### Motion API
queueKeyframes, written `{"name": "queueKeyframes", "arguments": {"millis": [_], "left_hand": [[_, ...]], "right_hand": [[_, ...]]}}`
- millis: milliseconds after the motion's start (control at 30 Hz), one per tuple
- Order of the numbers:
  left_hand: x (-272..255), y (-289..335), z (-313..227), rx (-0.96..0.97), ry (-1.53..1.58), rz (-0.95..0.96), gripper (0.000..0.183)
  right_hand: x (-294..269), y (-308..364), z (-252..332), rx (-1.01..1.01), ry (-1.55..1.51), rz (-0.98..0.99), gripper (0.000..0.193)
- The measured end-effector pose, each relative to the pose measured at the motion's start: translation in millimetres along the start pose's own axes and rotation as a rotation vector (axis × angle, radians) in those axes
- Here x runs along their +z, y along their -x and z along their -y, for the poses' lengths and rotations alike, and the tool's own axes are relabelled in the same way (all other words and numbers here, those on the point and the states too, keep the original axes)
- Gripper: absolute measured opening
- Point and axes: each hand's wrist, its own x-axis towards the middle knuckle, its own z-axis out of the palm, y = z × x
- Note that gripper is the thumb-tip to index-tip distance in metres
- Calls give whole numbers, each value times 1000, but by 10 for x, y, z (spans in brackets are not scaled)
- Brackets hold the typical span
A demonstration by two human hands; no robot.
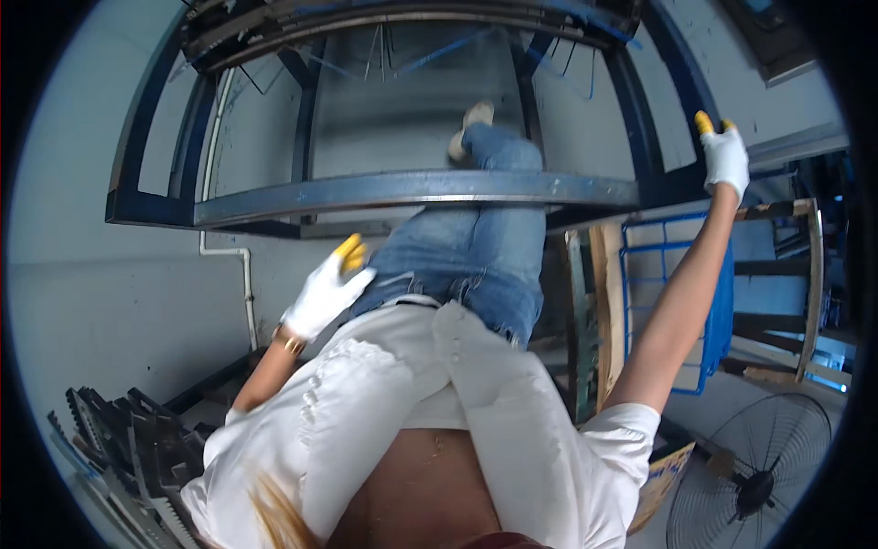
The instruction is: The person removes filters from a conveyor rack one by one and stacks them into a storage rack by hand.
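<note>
My left hand (pixel 325 295), in a white glove with yellow fingertips, hangs beside the hip of my blue jeans (pixel 512 247). Its fingers are stretched and apart, and nothing is in it. Out to the far right, my right hand (pixel 727 163) wears the same kind of glove. It is at the outer right side of a dark blue metal frame (pixel 677 82), its visible fingers extended and apart; I cannot tell whether it touches the frame. A grey-blue crossbar (pixel 412 188) of this frame runs in front of my legs.
Racked dark strips (pixel 412 37) lie across the frame's top. Toothed dark metal pieces (pixel 137 448) stand at lower left. On the right are a blue wire rack (pixel 663 247), a wooden-edged stand (pixel 809 284) and a round fan (pixel 754 494). A white pipe (pixel 247 284) runs along the left wall.
</note>
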Motion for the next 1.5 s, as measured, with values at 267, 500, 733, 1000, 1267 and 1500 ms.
{"name": "queueKeyframes", "arguments": {"millis": [267,500,733,1000,1267,1500], "left_hand": [[280,-626,-858,25,8,155,44],[377,-1698,-2704,825,-535,382,57],[40,-3495,-3688,732,-164,-151,47],[69,-5198,-3789,139,1166,-119,35],[53,-6173,-3691,329,-1034,-378,51],[-264,-6455,-3586,227,333,-182,65]], "right_hand": [[-239,355,364,61,-57,-7,66],[-251,325,286,10,37,-109,65],[-299,350,388,75,-16,-17,64],[-179,328,306,39,107,-98,66],[-183,304,391,64,111,-106,67],[-190,270,458,56,54,-115,65]]}}
